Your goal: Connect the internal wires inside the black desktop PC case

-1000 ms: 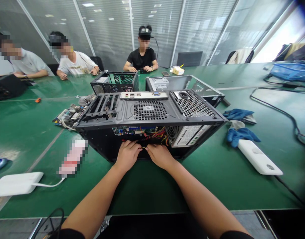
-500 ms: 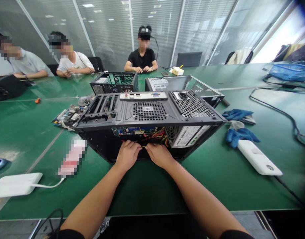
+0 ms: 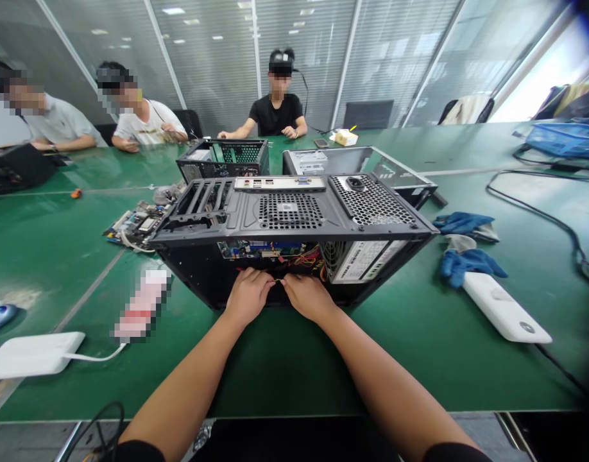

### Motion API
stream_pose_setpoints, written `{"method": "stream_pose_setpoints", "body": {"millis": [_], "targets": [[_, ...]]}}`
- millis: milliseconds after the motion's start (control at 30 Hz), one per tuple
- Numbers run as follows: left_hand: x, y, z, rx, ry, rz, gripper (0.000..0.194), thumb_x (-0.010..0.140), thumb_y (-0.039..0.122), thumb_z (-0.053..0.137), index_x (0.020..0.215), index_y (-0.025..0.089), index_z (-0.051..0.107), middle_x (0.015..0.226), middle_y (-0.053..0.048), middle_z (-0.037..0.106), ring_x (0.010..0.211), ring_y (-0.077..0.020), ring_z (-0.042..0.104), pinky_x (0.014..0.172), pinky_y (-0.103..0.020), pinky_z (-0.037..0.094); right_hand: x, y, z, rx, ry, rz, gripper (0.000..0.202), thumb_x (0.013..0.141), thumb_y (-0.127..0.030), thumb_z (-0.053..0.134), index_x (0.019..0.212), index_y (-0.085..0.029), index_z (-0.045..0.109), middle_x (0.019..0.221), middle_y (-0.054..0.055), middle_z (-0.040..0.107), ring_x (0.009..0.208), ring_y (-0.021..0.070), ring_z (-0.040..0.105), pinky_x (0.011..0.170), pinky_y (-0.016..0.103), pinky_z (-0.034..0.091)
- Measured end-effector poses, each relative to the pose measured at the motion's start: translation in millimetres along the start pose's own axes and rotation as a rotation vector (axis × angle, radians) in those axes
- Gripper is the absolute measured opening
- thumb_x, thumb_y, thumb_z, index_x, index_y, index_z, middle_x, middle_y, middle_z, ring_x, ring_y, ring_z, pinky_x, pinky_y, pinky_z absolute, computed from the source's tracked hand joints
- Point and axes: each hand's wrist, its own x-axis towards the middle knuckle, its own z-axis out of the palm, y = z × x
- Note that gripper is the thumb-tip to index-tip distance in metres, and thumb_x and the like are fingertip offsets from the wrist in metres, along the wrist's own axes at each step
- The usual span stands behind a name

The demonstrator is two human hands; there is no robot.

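Observation:
A black computer case lies on the green table with its open side toward me. Inside it show a circuit board, a labelled power supply and red, yellow and black cables. At the lower edge of the opening, my left hand pinches a thin yellow cable. My right hand grips the same cable just to the right, fingertips close to those of the left. Both hands have curled fingers, partly hidden in the dark opening.
Two more cases stand behind. Left are a loose circuit board, a white power bank and a pixelated phone. Right lie blue gloves, another white power bank and a black cable. Three people sit across the table.
My hands keep their grip on the yellow cable with hardly any movement. Across the table, the person in black has spread their hands apart, and the person in white has raised a hand.

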Motion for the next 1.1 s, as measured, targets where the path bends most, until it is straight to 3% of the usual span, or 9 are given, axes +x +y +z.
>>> {"method": "stream_pose_setpoints", "body": {"millis": [667,1100], "targets": [[6.5,-3.6,4.1,-0.128,-0.006,-0.005,0.014,0.097,0.023,0.052,0.089,0.019,0.062,0.084,-0.004,0.065,0.082,-0.0206,0.056,0.078,-0.035,0.047,4.6,4.8,0.1,-0.007,0.007,0.0,0.031,0.103,-0.031,0.035,0.094,-0.019,0.062,0.088,0.007,0.071,0.081,0.0193,0.067,0.068,0.027,0.039],[4.0,2.6,-5.6,0.119,-0.016,0.077,0.018,0.097,0.027,0.051,0.091,0.023,0.068,0.092,-0.005,0.072,0.091,-0.0232,0.056,0.077,-0.038,0.041,-4.2,0.9,-3.8,-0.006,-0.018,0.017,0.032,0.103,-0.031,0.035,0.094,-0.018,0.063,0.09,0.009,0.071,0.085,0.02,0.066,0.072,0.028,0.04]]}}
